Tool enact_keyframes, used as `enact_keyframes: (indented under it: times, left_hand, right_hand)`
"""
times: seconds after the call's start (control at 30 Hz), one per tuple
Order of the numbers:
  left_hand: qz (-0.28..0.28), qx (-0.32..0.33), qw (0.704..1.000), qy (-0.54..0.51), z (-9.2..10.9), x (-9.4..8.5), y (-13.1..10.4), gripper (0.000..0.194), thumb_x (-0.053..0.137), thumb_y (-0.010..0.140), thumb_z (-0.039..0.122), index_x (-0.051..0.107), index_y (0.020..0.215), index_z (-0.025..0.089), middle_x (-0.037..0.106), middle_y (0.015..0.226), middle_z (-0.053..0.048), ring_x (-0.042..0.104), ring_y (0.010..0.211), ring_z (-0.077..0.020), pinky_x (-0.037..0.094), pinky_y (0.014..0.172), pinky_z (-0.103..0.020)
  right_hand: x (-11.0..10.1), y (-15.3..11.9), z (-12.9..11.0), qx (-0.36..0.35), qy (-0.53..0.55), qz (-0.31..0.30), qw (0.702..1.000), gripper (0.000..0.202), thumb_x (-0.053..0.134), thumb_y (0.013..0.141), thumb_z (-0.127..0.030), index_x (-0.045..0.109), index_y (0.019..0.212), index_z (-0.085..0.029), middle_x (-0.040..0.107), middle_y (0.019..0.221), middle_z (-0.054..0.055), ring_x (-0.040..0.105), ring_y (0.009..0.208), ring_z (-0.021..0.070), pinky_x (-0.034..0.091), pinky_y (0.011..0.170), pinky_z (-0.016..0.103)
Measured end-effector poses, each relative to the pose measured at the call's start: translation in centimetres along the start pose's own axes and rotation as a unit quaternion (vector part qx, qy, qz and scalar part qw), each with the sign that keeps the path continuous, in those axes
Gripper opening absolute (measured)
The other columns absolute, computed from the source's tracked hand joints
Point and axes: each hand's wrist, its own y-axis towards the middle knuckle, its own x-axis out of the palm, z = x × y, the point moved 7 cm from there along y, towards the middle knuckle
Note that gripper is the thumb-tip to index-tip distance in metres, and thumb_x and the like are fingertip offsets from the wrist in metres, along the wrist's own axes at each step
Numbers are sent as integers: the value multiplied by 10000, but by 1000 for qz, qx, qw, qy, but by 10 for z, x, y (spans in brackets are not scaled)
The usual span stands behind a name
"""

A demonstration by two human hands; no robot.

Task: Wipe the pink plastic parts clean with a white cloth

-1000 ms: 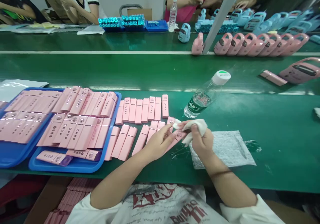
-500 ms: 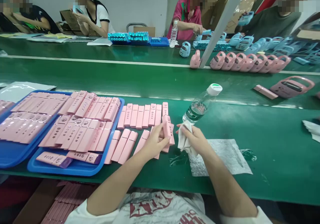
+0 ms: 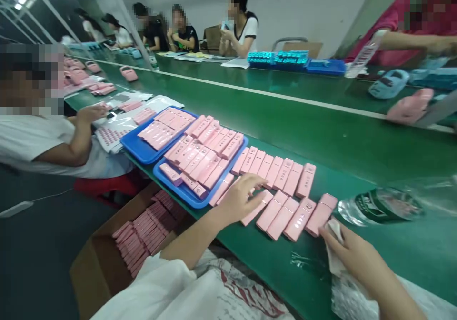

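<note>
Over the rows of pink oblong plastic pieces (image 3: 271, 215) is my left hand (image 3: 241, 198), its fingers apart and bent slightly, with nothing seen in its grasp. Some pieces under its fingers are partly hidden. My right hand (image 3: 357, 251) holds a crumpled white cloth (image 3: 334, 248) beside the nearest end piece (image 3: 322, 214) of the front row. Several pieces carry a column of small printed icons; others look plain. Left of my left hand, a blue tray (image 3: 200, 201) is filled with more of the pink pieces.
A plastic bottle (image 3: 382, 205) stands near my right hand, with bubble wrap (image 3: 352, 296) below. Another blue tray (image 3: 134, 144) sits farther left, near a seated person (image 3: 67, 139). A cardboard box (image 3: 96, 263) of pink pieces is below the table edge. Co-workers sit across the table.
The view has swung left. My left hand has let go of the pink piece it held and moved left over the rows. My right hand still holds the cloth.
</note>
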Motion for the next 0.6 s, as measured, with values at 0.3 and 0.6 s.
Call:
enact_keyframes:
  times: [0.3, 0.6]
  left_hand:
    - [137, -158, 872, 443, -54, -149, -1, 303, 482, 894, 255, 570, 1170, 167, 563, 1171, -109, 542, 1105, -218, 466, 956, -354]
    - [85, -266, 800, 532, -83, -156, 89, 362, 579, 802, 211, 579, 1115, 31, 558, 1149, -241, 512, 1123, -356, 452, 893, -428]
  right_hand:
    - [-6, -10, -4, -25, 70, 6, 997, 548, 451, 578, -737, 583, 700, -220, 652, 595, 82, 607, 569, 268, 460, 524, 345]
    - [-13, -10, -11, -120, 230, 34, 965, 568, 489, 735, -679, 694, 936, -189, 727, 864, 93, 672, 745, 251, 527, 576, 282]
